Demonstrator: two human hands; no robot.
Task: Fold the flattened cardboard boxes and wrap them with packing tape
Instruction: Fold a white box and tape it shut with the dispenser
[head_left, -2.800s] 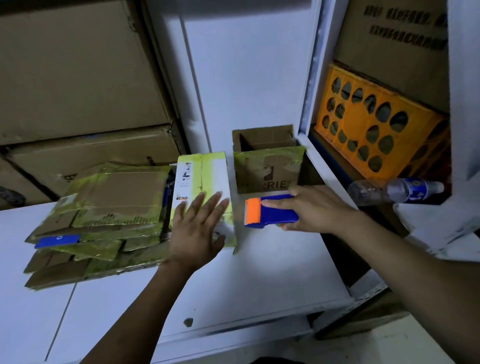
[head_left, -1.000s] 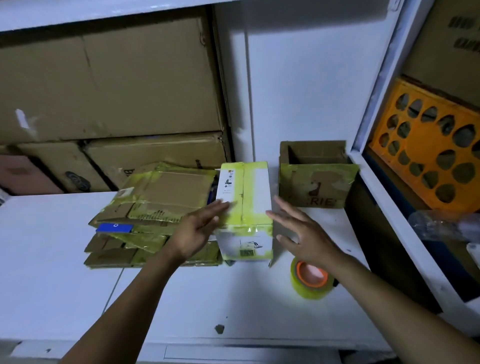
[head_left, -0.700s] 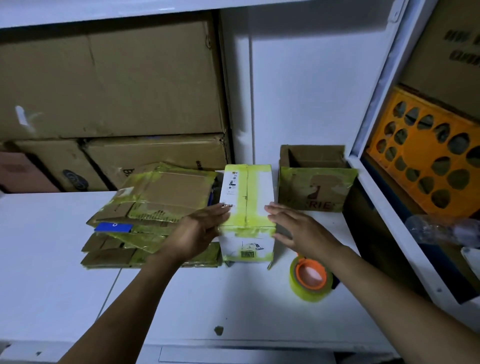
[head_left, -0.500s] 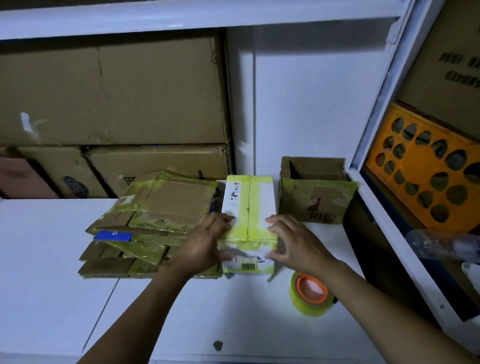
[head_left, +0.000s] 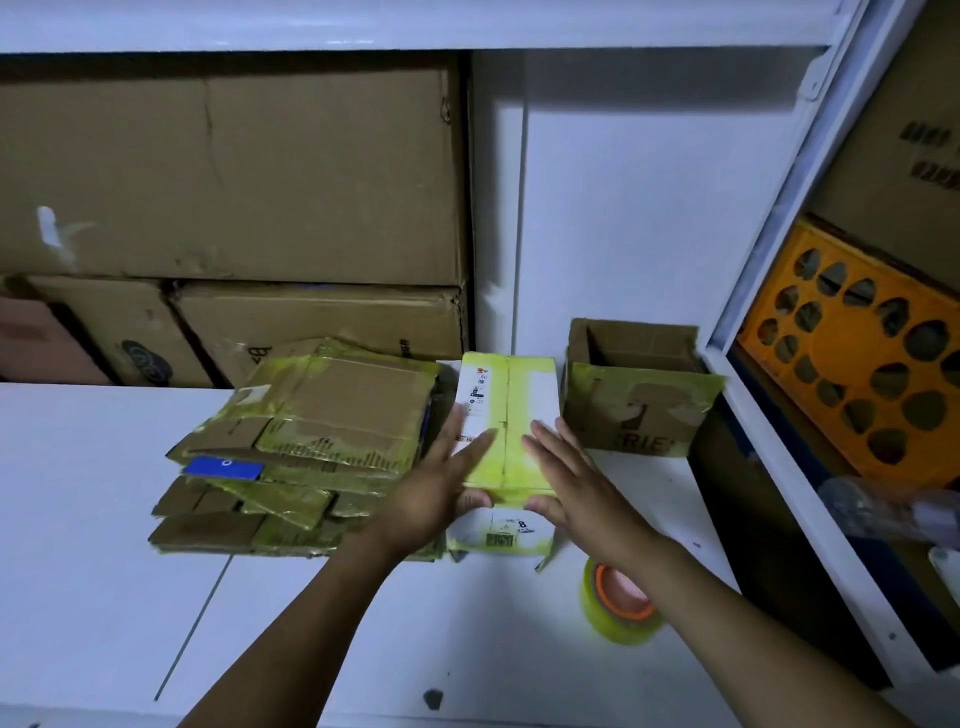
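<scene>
The small white box (head_left: 506, 415) stands on the white tabletop (head_left: 104, 519), between a stack of flattened cardboard (head_left: 311, 447) that is dull and creased and an open brown carton (head_left: 641, 410). The left hand (head_left: 436, 493) and right hand (head_left: 576, 483) lie flat on its top with fingers straight either side of the centre seam and thumbs on the near face, probably to press the glossy yellow tape onto the smooth card. The tape roll (head_left: 621, 626) — orange-cored — lies beside the right wrist, handy for the next wrap.

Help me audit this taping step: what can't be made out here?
Head view:
White box near top edge: covered by left hand and right hand.
Tape roll: partly behind right forearm.
Plastic bottle: blurred, cut by right edge.
Box label print: too small.
Lower flattened boxes: under upper ones.
</scene>
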